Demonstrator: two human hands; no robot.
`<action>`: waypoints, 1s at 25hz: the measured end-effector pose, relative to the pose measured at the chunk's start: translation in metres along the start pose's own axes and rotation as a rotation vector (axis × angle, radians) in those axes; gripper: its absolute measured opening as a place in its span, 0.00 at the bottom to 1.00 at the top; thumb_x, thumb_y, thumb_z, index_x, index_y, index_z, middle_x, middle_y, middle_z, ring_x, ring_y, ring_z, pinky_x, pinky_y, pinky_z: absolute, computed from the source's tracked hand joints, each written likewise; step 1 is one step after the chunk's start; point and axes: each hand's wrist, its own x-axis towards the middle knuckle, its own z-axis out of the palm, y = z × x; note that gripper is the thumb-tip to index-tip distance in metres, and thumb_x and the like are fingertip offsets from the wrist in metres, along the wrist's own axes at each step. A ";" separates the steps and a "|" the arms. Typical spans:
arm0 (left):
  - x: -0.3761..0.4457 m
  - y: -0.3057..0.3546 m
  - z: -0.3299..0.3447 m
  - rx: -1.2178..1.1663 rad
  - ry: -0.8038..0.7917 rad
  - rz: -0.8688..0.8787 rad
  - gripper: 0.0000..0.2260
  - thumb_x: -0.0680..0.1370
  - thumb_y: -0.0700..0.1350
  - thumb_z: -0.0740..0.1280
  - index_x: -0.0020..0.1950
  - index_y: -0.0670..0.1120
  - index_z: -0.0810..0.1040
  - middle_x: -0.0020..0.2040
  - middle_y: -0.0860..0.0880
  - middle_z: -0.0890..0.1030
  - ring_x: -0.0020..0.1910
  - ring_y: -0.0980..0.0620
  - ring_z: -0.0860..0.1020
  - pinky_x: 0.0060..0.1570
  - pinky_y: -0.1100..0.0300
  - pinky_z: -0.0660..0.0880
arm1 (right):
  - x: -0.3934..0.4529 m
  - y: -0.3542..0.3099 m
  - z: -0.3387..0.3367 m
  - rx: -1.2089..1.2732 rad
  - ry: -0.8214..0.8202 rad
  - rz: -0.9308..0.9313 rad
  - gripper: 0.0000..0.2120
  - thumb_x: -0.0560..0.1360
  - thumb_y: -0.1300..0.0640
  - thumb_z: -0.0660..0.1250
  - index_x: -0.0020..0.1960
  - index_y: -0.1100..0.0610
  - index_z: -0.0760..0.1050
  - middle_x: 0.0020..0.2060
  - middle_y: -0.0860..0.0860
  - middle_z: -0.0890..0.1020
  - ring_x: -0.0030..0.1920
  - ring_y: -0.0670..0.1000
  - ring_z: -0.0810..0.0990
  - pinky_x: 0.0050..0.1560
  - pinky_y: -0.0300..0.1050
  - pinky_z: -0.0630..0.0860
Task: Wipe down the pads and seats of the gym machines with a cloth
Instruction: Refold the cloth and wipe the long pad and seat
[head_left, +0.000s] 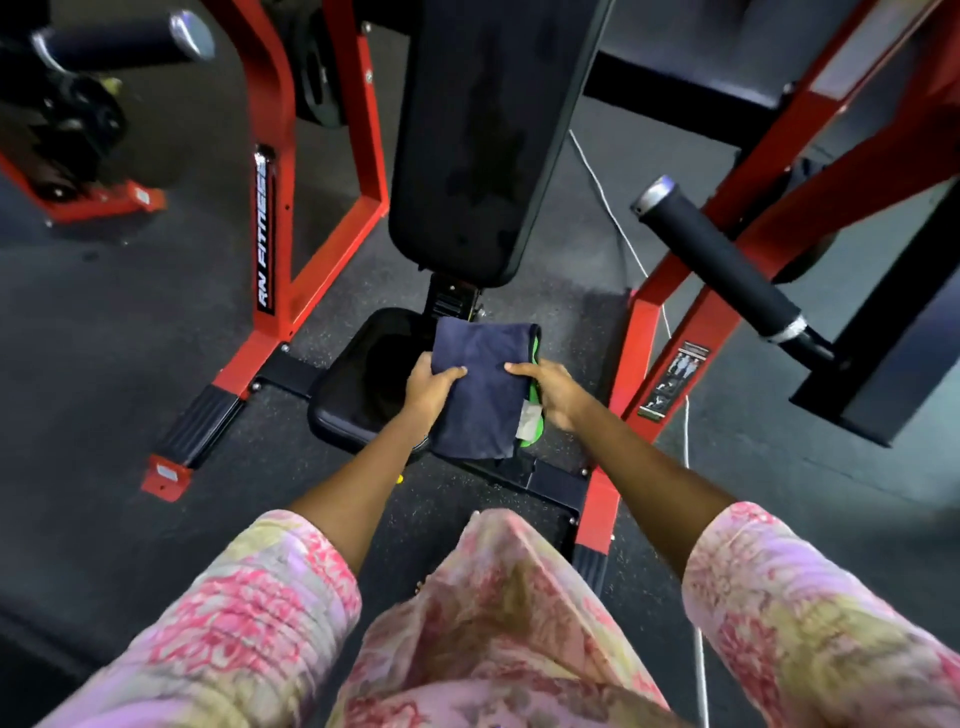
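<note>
We see two bare forearms extending from wide, loose sleeves that end near the elbow. The left sleeve (249, 608) and right sleeve (810, 597) share one fabric: a crinkled, puckered weave printed with pink, red, pale yellow and lilac floral blotches. The same fabric covers the garment front (498, 623) between the arms, falling in soft vertical folds. The left hand (431, 387) and right hand (553, 392) carry no gloves, and we see no rings or wristbands on them.
</note>
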 end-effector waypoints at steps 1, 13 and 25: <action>-0.005 -0.001 0.007 0.039 -0.020 0.024 0.10 0.74 0.37 0.69 0.54 0.41 0.73 0.51 0.44 0.78 0.49 0.49 0.75 0.44 0.59 0.72 | -0.005 0.003 -0.010 0.006 0.019 -0.002 0.12 0.71 0.67 0.70 0.54 0.64 0.78 0.53 0.60 0.81 0.47 0.56 0.82 0.50 0.50 0.80; -0.059 0.004 0.133 0.377 -0.226 0.219 0.16 0.79 0.43 0.63 0.64 0.36 0.69 0.59 0.41 0.77 0.59 0.45 0.75 0.47 0.64 0.66 | -0.059 0.015 -0.148 0.169 0.094 -0.114 0.12 0.75 0.67 0.65 0.58 0.63 0.76 0.47 0.55 0.83 0.40 0.49 0.83 0.37 0.41 0.80; -0.168 -0.045 0.427 0.545 -0.354 0.183 0.24 0.80 0.47 0.61 0.73 0.40 0.61 0.71 0.41 0.68 0.68 0.42 0.68 0.62 0.57 0.64 | -0.144 0.038 -0.444 0.304 0.405 -0.161 0.13 0.72 0.68 0.68 0.56 0.62 0.74 0.46 0.57 0.82 0.41 0.54 0.81 0.45 0.48 0.80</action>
